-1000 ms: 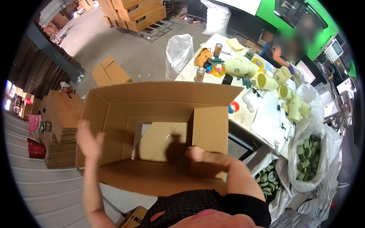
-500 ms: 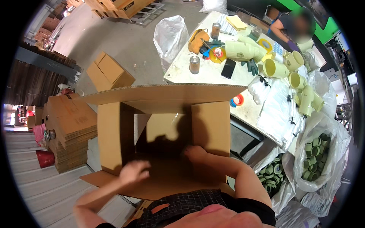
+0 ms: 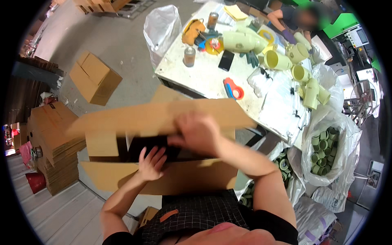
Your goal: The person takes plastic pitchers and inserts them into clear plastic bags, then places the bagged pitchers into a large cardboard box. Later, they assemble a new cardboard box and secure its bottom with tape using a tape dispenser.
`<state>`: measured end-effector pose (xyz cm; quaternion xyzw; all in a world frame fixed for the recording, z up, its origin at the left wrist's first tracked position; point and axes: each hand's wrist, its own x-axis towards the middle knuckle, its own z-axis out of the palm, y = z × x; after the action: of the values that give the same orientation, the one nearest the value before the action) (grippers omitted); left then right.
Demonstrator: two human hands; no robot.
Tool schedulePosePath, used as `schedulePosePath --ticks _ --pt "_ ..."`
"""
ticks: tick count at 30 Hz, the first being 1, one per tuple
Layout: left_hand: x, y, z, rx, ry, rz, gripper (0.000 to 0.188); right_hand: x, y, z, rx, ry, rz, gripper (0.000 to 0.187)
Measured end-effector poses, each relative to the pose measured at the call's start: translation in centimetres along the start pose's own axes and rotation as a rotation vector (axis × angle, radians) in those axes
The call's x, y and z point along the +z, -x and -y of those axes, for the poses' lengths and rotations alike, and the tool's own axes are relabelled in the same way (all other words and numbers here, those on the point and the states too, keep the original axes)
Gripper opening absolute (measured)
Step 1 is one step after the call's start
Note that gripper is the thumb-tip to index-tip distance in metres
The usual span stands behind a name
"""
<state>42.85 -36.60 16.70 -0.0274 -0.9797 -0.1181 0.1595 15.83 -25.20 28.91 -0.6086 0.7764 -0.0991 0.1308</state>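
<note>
A brown cardboard box [image 3: 102,143] stands in front of me, its top flaps partly folded. My left hand [image 3: 152,164] is open at the near flap [image 3: 196,177], its fingers spread over the dark opening. At the far flap [image 3: 122,118], which leans over the opening, is my right hand [image 3: 198,132]. Motion blurs its fingers, so I cannot tell whether they grip the cardboard or only press on it. The inside of the box is mostly in shadow and half covered.
A white worktable [image 3: 183,79] behind the box bears pale green cylinders [image 3: 241,42], a black phone [image 3: 226,61], cans and tape. Bags of green rings [image 3: 324,151] stand at right. Stacked flat cardboard [image 3: 57,130] is at left, another carton [image 3: 96,77] beyond. A co-worker [image 3: 283,20] sits across the table.
My right hand has come up out of the box to the far flap, which now leans inward. The near flap has risen, with my left hand at it. My view has shifted right.
</note>
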Motion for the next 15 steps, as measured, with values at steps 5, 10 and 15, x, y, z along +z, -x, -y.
schedulePosePath --ticks 5,10,15 --pt "0.0 -0.3 1.9 -0.510 -0.108 0.261 0.095 10.8 3.3 -9.1 0.533 -1.530 -0.210 0.030" --pt "-1.8 3.7 0.6 -0.699 -0.175 0.337 0.087 14.5 1.9 -28.6 0.786 -0.252 -0.515 0.029" --pt "-3.2 9.3 2.1 -0.864 -0.277 0.151 0.076 25.3 -1.4 -33.5 0.905 -0.050 -0.170 0.030"
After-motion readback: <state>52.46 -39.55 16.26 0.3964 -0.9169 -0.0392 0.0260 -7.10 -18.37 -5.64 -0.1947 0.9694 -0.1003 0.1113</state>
